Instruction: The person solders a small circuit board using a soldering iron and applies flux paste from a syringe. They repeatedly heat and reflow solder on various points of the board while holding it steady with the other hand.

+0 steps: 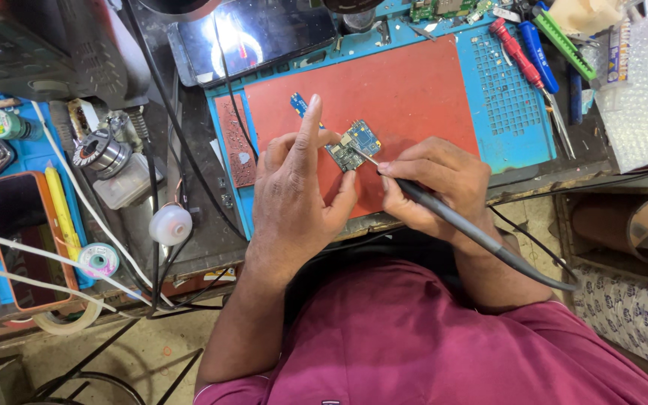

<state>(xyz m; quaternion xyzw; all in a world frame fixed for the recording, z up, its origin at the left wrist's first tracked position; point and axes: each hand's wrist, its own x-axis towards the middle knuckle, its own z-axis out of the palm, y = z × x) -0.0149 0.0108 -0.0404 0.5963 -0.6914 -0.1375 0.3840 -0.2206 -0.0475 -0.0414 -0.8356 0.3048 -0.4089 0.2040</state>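
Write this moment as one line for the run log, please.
left hand: steadies small circuit board | right hand: holds soldering iron, tip at board | surface: red mat

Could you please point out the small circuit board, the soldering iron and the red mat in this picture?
small circuit board [355, 144], head view, on its blue middle.
soldering iron [444, 214], head view, on its dark handle below the right hand.
red mat [406, 90], head view, on a bare part above the hands.
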